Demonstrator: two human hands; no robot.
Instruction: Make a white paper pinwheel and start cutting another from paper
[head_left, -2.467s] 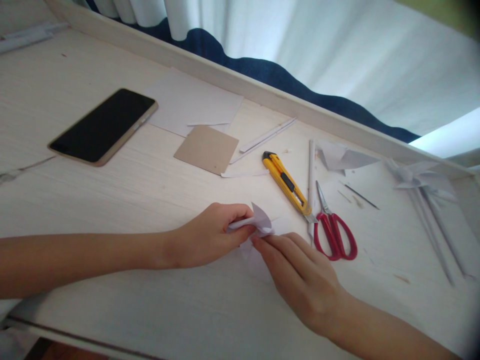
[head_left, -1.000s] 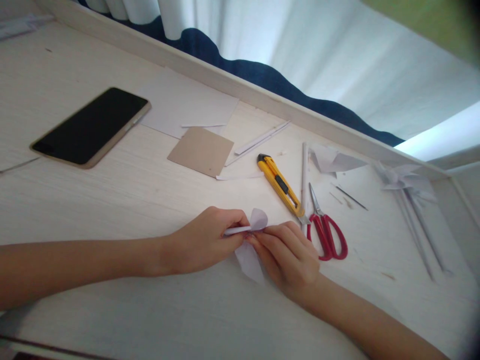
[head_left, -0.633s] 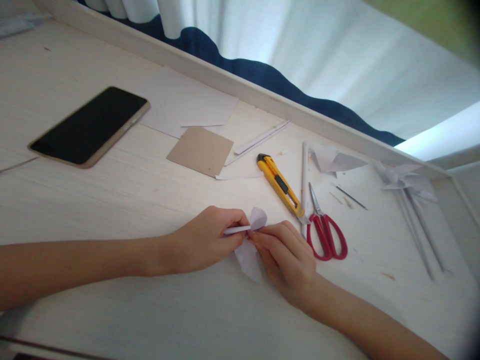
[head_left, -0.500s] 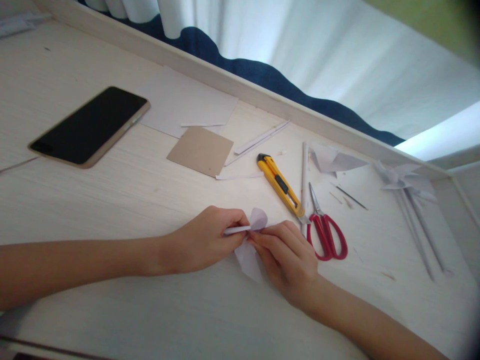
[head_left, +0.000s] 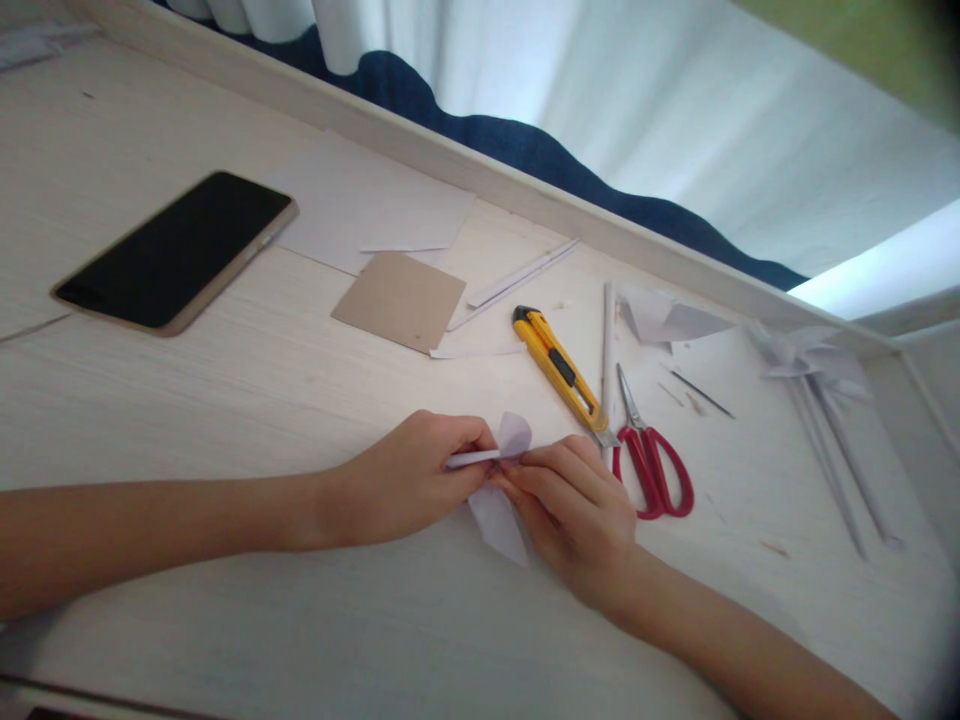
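My left hand point(head_left: 409, 478) is curled round a thin rolled white paper stick, whose end pokes out between thumb and fingers. My right hand point(head_left: 576, 510) pinches a small piece of folded white paper point(head_left: 501, 515) against that stick; one rounded flap stands up above the fingers, another corner lies on the table below. Both hands rest on the pale wooden table point(head_left: 225, 400), near its front edge. Just right of my right hand lie red-handled scissors point(head_left: 651, 455) and a yellow utility knife point(head_left: 559, 367).
A black phone point(head_left: 176, 250) lies at the left, with a white sheet point(head_left: 371, 200) and a brown card square point(head_left: 400, 299) behind the hands. A rolled paper stick point(head_left: 608, 345), paper strips point(head_left: 521, 272) and finished paper pinwheels point(head_left: 814, 360) sit at the right. A raised rim point(head_left: 487, 180) bounds the far edge.
Since the earliest frame my right hand has drawn in and curled its fingers onto the folded paper. Over the last second both hands stay almost still; the view shifted slightly.
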